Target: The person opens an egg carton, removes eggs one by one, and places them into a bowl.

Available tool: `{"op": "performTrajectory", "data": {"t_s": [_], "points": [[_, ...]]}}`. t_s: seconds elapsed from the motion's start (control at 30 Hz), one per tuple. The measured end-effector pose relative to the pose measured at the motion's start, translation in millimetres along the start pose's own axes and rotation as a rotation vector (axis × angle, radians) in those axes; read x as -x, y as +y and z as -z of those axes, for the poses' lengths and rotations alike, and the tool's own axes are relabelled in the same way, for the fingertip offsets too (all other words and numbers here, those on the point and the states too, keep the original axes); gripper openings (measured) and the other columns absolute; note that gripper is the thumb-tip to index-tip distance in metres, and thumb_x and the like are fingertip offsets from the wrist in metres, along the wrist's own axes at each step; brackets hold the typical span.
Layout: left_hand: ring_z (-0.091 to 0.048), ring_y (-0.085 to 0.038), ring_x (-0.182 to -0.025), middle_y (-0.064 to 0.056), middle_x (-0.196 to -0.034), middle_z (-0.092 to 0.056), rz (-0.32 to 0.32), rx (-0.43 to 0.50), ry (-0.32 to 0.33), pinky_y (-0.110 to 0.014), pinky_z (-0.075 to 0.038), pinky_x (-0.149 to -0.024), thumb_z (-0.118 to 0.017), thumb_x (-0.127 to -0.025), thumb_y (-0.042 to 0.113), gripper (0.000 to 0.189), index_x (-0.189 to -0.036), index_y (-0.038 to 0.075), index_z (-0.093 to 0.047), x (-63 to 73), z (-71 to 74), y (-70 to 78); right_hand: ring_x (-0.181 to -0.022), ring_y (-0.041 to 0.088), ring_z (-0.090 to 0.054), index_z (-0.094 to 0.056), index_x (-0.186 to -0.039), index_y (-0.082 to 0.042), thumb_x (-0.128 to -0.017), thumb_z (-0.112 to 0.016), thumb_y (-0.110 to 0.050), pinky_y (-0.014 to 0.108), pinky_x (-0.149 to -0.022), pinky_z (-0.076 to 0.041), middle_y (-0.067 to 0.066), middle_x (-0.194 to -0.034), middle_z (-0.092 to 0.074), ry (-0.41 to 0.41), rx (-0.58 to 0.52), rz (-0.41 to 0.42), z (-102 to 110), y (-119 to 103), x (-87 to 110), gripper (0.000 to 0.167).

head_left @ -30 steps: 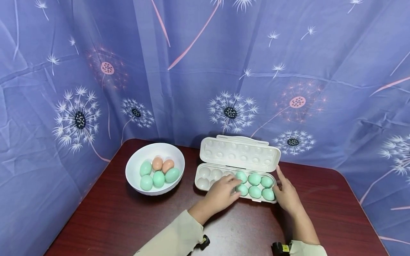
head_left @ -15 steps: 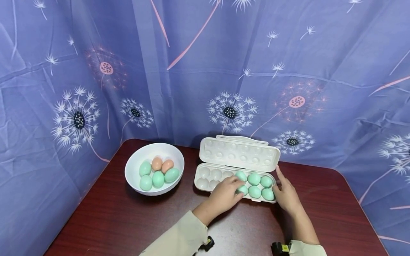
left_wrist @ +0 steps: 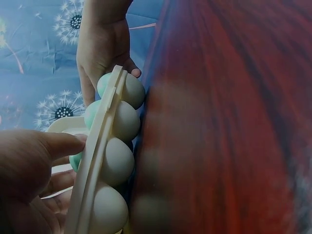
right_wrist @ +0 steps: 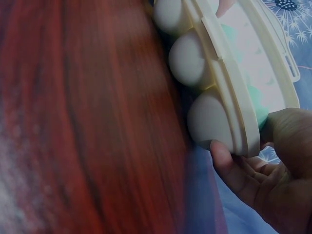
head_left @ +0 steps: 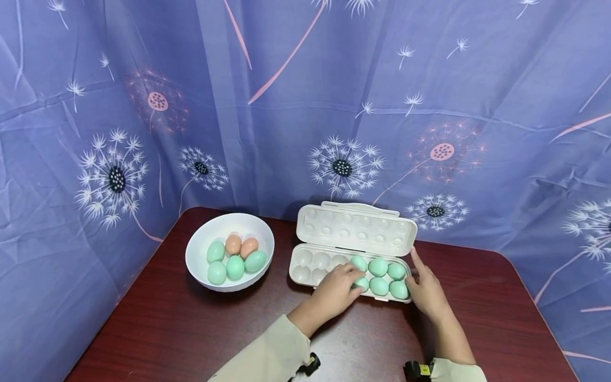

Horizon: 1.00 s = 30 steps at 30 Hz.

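A cream plastic egg box [head_left: 355,245] stands with its lid [head_left: 355,233] swung back toward the curtain. Pale-green eggs [head_left: 379,267] fill the right half of its tray in two rows; pale wells [head_left: 304,258] show at the left. My left hand [head_left: 332,292] reaches over the tray and holds the front-row green egg [head_left: 361,285] between thumb and fingers. In the left wrist view, that egg [left_wrist: 74,161] is mostly hidden by the hand and rim. My right hand [head_left: 429,292] grips the box's right end, one fingertip [right_wrist: 220,152] against the outermost cup [right_wrist: 209,122].
A white bowl [head_left: 194,265] sits left of the box, holding several green eggs [head_left: 217,272] and two brown eggs [head_left: 233,244]. The dark red wooden table [head_left: 157,323] backs onto a blue dandelion-print curtain [head_left: 281,138].
My left hand has shifted slightly right over the tray since one second ago, then stayed almost still at the same egg. My right hand keeps its place on the box's end.
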<state>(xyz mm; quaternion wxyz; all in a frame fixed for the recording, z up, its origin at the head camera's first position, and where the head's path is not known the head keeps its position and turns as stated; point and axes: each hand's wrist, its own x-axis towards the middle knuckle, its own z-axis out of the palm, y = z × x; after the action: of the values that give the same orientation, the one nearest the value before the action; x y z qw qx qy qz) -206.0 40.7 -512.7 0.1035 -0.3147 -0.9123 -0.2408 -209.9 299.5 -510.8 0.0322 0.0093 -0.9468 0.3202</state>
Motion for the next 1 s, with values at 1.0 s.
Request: {"op": "performTrajectory", "data": {"t_s": [1.0], "points": [[-0.067, -0.013, -0.111, 0.000, -0.124, -0.066, 0.033, 0.097, 0.108, -0.025, -0.055, -0.094, -0.070, -0.095, 0.023, 0.034, -0.128, 0.014, -0.069, 11.4, 36.8, -1.5, -0.097, 0.032, -0.063, -0.013, -0.163, -0.019, -0.096, -0.051, -0.009, 0.045, -0.085, -0.050, 0.028, -0.120, -0.061, -0.013, -0.003, -0.002, 0.6, 1.5, -0.5, 0.078]]}}
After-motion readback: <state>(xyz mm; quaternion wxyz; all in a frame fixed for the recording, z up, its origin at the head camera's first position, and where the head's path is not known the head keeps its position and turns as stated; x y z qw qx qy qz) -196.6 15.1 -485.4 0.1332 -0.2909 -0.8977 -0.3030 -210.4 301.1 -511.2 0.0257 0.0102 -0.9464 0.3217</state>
